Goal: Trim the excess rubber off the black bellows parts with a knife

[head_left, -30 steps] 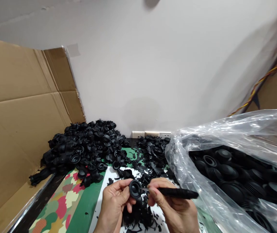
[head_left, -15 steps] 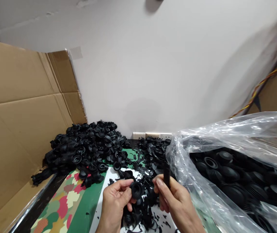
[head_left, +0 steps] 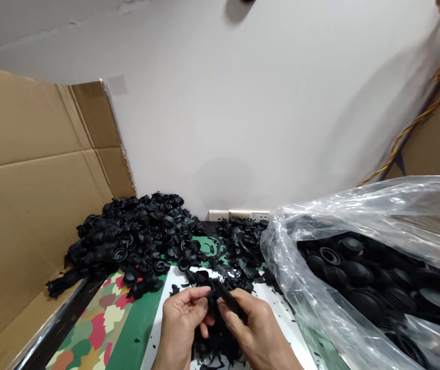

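Observation:
My left hand [head_left: 183,321] pinches a small round black rubber part [head_left: 212,303] between thumb and fingers; much of it is hidden now. In my right hand [head_left: 256,326] is a slim black bar-shaped tool [head_left: 228,298], slanting up to the left with its upper end beside the rubber part. The tool's working end cannot be made out. Both hands are close together over a white sheet [head_left: 157,329]. Beneath them lie black rubber trimmings [head_left: 220,344], curled and thin.
At the left, a big heap of ribbed black rubber parts [head_left: 138,231] leans toward a cardboard panel [head_left: 38,149]. More black scraps [head_left: 238,239] lie by the wall sockets [head_left: 220,215]. A clear plastic bag [head_left: 281,231] at the right holds larger black rubber parts [head_left: 362,303].
My right hand has moved left to meet my left hand, and the tool has tipped from upright to slanting across the rubber part. My left hand stays nearly in place.

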A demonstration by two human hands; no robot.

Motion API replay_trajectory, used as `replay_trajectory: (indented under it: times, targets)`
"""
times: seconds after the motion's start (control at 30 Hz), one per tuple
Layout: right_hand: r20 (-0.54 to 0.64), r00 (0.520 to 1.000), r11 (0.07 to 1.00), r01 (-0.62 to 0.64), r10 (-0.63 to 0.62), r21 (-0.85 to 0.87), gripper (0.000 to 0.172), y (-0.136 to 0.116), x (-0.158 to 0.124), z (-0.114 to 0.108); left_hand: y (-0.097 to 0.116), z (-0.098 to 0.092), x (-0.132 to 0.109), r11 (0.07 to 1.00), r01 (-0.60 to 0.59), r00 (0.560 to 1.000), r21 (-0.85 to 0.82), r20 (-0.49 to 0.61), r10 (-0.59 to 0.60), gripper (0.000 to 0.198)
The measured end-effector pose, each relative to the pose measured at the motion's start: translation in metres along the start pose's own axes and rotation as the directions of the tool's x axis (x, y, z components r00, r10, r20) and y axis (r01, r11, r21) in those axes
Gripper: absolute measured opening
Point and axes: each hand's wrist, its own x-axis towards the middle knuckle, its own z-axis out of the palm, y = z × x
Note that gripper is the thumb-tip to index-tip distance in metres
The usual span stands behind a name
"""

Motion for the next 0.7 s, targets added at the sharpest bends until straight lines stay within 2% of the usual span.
replay_trajectory:
  times: [0.1,0.23,0.4,0.5,0.6,0.7]
  targets:
    - [-0.02,1.0,0.984,0.008,-0.012,-0.18,0.026,-0.001,0.002,0.006,0.0,0.003,0.0,0.999,-0.039,0.999,0.019,-0.013,0.04,0.021]
    - [0.033,0.999,0.936,0.013,-0.001,-0.353,0.028,-0.01,0.005,0.005,0.004,0.006,-0.002,0.997,-0.065,0.997,0.047,-0.027,0.067,0.016]
    - [0.103,0.994,0.899,0.022,0.026,-0.437,0.028,-0.018,0.007,0.0,0.003,0.006,-0.003,0.988,-0.098,0.995,0.118,-0.011,0.1,0.01]
    - [0.132,0.989,0.824,0.022,0.064,-0.566,0.025,-0.022,0.008,0.0,0.001,0.006,-0.002,0.977,-0.129,0.992,0.169,0.008,0.13,0.009]
    - [0.108,0.991,0.75,0.01,0.082,-0.661,0.021,-0.025,0.009,0.003,0.0,0.006,-0.002,0.973,-0.147,0.989,0.179,0.001,0.149,0.008]
    - [0.053,0.997,0.786,-0.017,0.062,-0.618,0.017,-0.022,0.007,0.009,0.0,0.007,-0.002,0.974,-0.16,0.986,0.161,-0.017,0.165,0.008]
